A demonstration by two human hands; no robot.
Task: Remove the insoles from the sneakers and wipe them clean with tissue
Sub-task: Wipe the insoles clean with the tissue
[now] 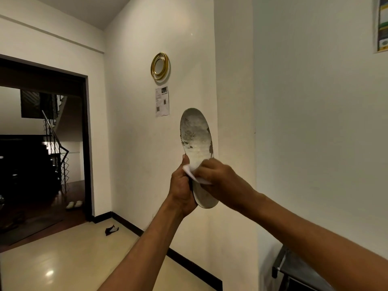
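A worn grey insole [196, 135] with dark stains stands upright in front of the white wall, toe end up. My left hand [181, 185] grips its lower half from the left side. My right hand [218, 178] presses a folded white tissue [190, 172] against the insole's face, fingers curled over the tissue. The tissue's edge sticks out between both hands. No sneakers are in view.
A small dark object [111, 229] lies on the shiny floor by the black skirting. A dark doorway [42, 143] at left leads to a staircase, with pale slippers [74, 204] inside. A metal table corner [294, 269] sits bottom right. A gold ring [160, 66] hangs on the wall.
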